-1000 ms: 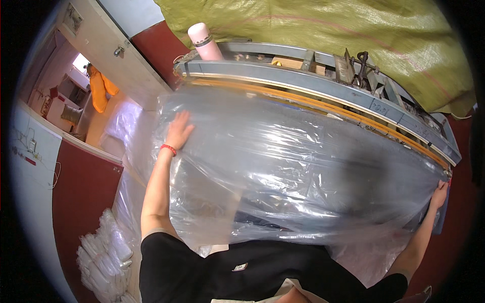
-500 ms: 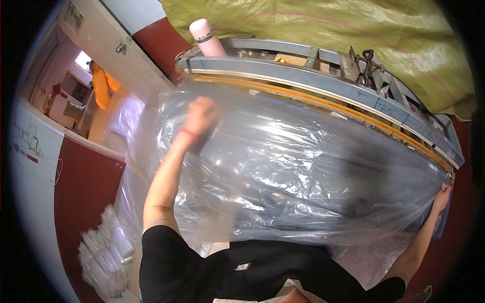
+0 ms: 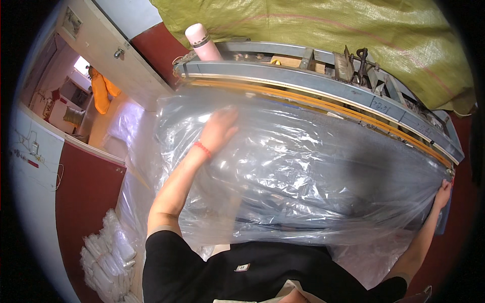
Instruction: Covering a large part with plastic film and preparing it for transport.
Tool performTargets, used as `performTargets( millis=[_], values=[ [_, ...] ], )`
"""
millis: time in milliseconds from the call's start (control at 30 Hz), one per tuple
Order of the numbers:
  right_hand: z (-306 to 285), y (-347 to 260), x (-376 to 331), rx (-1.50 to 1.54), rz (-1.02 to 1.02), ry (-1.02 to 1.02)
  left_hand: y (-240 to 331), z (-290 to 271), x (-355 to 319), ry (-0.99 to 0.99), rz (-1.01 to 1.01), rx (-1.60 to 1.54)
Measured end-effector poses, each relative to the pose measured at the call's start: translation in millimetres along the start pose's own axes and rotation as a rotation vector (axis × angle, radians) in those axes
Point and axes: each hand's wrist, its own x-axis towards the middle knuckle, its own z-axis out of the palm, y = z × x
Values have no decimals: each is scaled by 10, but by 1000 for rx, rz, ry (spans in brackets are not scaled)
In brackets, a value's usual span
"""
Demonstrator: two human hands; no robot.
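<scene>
Apparently smoothing clear plastic film [image 3: 293, 146] on the near side of the grey metal beam [image 3: 283, 76] with left hand [image 3: 220, 131], spread though blurred; pinching film edge with right hand [image 3: 443, 194] near the beam's right end. Probably calls next for holding that edge taut.

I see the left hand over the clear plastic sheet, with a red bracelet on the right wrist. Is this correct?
Wrong wrist: the head view shows the red beaded bracelet on the left one. The left hand is over the clear plastic sheet.

There are two hands [image 3: 220, 130] [image 3: 444, 194], one pink bottle [image 3: 203, 43], one door [image 3: 134, 74].
</scene>
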Motion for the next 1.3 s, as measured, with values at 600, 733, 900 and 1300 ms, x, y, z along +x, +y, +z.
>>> performTargets(
  millis=[600, 733, 900, 1300],
  values=[
    [-1787, 437, -320, 940, 519, -35, 126, 196, 402, 252, -351, -398],
    [-1485, 945, -216, 1094, 367, -222, 65, 235, 449, 112, -267, -304],
    [-1120, 514, 44, 987, 459, -225, -41, 93, 654, 191, -65, -110],
    [-10, -1121, -39, 375, 267, 193, -457, 706, 884, 757, -680, -865]
  ],
)
